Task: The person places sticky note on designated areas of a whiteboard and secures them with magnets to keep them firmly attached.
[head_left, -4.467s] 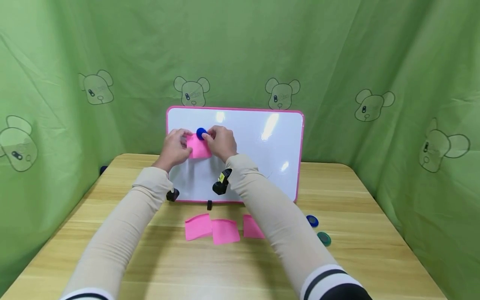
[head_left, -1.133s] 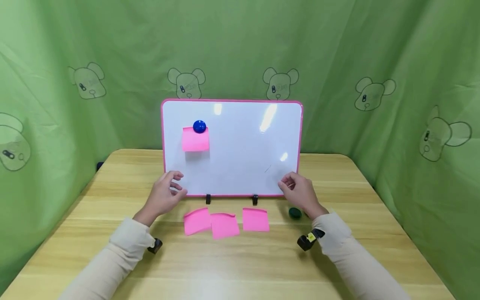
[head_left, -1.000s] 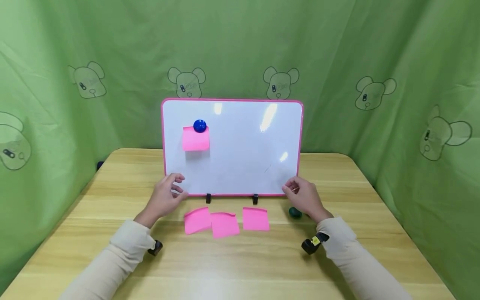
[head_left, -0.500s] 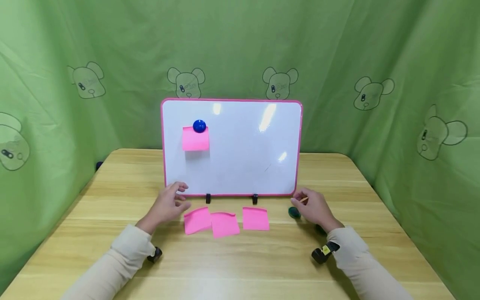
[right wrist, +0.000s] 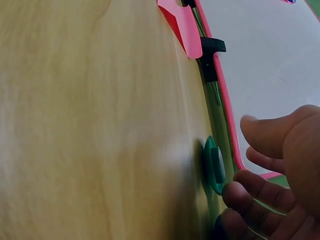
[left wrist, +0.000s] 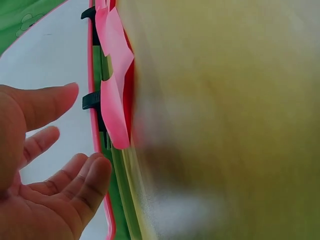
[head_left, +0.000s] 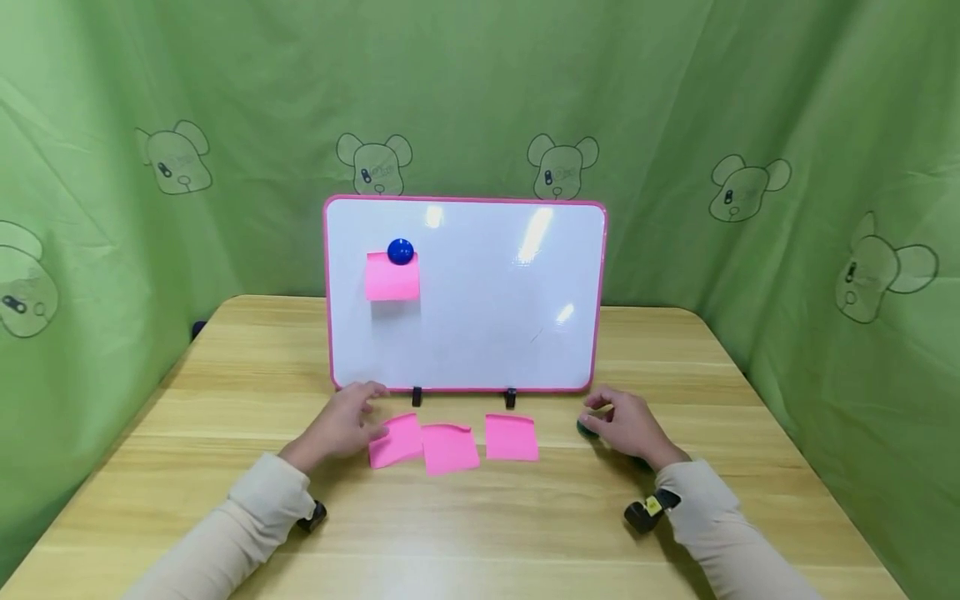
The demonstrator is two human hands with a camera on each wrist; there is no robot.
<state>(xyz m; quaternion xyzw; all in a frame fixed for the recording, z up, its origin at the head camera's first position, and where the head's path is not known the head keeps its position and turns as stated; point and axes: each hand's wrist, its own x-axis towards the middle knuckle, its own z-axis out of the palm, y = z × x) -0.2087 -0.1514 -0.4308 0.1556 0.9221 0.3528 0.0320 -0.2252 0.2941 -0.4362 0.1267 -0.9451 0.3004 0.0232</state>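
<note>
On the white board (head_left: 480, 308), a round blue magnet (head_left: 401, 252) holds up a pink sticky note (head_left: 392, 285). My left hand (head_left: 341, 425) hovers by the leftmost of three loose notes, a pink sticky note (head_left: 397, 450) with a curled top edge; thumb and fingers are spread, gripping nothing. My right hand (head_left: 628, 427) is at a green magnet (right wrist: 210, 165), which the head view mostly hides. Its fingertips are right by the magnet's edge; contact is unclear, and the thumb stands apart. A blue magnet (right wrist: 219, 229) peeks out below the right fingers.
Two more pink notes, the middle note (head_left: 451, 450) and the right note (head_left: 512, 437), lie before the board. Black clips (head_left: 511, 397) support its lower edge. The wooden table (head_left: 465, 533) is enclosed by a green curtain (head_left: 465, 75) at the back and sides.
Both hands have left the board, where the right held the blue magnet against the note. Lately the left hand has shifted right to the leftmost loose note, the right down to the green magnet.
</note>
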